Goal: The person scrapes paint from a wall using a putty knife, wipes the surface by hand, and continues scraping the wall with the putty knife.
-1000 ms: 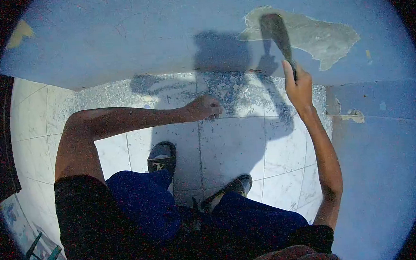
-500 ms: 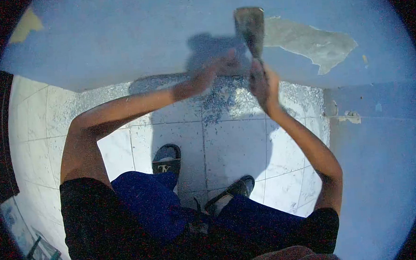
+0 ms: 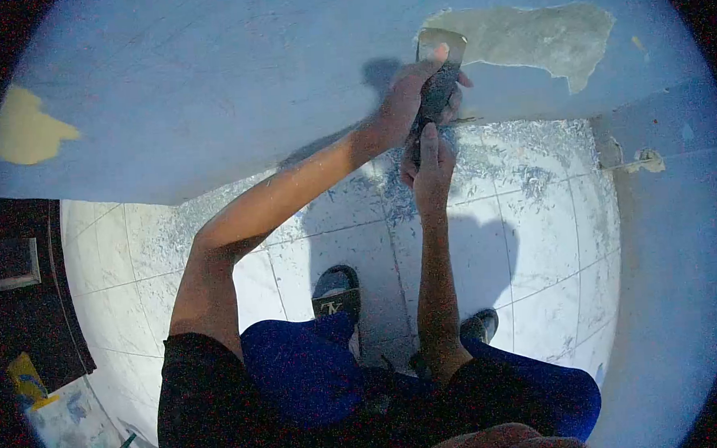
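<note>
A paint scraper (image 3: pixel 440 78) with a broad dark blade is up against the blue wall (image 3: pixel 229 77), its edge at the left end of a bare grey patch (image 3: pixel 535 36). My right hand (image 3: pixel 431 167) is closed round its handle, thumb lying along the top. Higher up, my left hand (image 3: pixel 407 92) grips the blade, thumb flat on its face and fingertips showing past the far side. Part of the handle is hidden inside my right hand.
Paint flakes (image 3: pixel 525 150) litter the white tiled floor (image 3: pixel 351 240) along the wall's foot. A yellowish patch (image 3: pixel 33 127) marks the wall at left. My sandalled feet stand below, and a dark door (image 3: pixel 21 282) is at far left. A chipped corner (image 3: pixel 647 160) lies right.
My left hand, a blur beside the scraper before, now grips its blade. My right forearm has swung in towards the middle, and the view has shifted left.
</note>
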{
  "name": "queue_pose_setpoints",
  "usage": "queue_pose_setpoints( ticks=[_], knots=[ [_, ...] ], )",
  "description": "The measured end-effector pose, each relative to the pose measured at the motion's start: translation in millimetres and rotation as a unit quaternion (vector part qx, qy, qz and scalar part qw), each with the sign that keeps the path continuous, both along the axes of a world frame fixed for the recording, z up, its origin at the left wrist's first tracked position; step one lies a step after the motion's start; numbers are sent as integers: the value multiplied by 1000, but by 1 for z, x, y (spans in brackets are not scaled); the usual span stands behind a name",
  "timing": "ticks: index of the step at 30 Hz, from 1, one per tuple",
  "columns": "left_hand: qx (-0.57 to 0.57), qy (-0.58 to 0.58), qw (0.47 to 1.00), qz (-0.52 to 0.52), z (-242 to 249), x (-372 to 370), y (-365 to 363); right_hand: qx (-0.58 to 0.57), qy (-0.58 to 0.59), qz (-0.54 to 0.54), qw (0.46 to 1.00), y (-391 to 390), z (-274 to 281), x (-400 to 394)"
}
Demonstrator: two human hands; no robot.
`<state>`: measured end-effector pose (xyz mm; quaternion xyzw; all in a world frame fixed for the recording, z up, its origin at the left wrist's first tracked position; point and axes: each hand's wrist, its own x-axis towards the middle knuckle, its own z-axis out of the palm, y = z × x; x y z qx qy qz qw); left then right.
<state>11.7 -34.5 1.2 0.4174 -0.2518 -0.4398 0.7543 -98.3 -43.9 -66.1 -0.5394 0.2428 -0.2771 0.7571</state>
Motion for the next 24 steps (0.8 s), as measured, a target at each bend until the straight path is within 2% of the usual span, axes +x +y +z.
queue_pose_setpoints(
  ticks=[4, 7, 9, 11, 12, 14, 15, 17, 21, 22, 24],
  knots=[
    [4, 32, 999, 11, -15, -6, 3, 39, 32, 34, 998, -7, -12, -1],
    [14, 2, 999, 49, -7, -7, -3, -31, 44, 16, 998, -8, -21, 5],
    [19, -23, 997, 65, 4, -11, -2, -176, 3, -18, 984, -14, -25, 8],
    [7, -44, 997, 70, 9, -12, -3, -349, 58, -37, 935, -18, -50, 9],
    [23, -38, 995, 84, 1, -13, -2, -446, 128, -42, 885, -17, -88, 10],
    [45, -34, 992, 117, -12, -10, -3, -416, 190, -13, 889, -23, -79, 13],
    [32, -40, 993, 110, -4, -10, -4, -282, 181, 26, 942, -21, -33, 10],
    [25, -45, 995, 90, 12, -13, -2, -214, 136, 53, 966, -18, -12, 11],
    [27, -64, 993, 95, 9, -10, -6, -448, 107, -35, 887, -23, -74, 16],
    [48, -74, 990, 113, -7, -10, -1, -328, 95, 5, 940, -22, -76, 17],
    [59, -99, 983, 146, -3, -11, 1, -281, 56, 6, 958, -15, -69, 19]
  ],
)
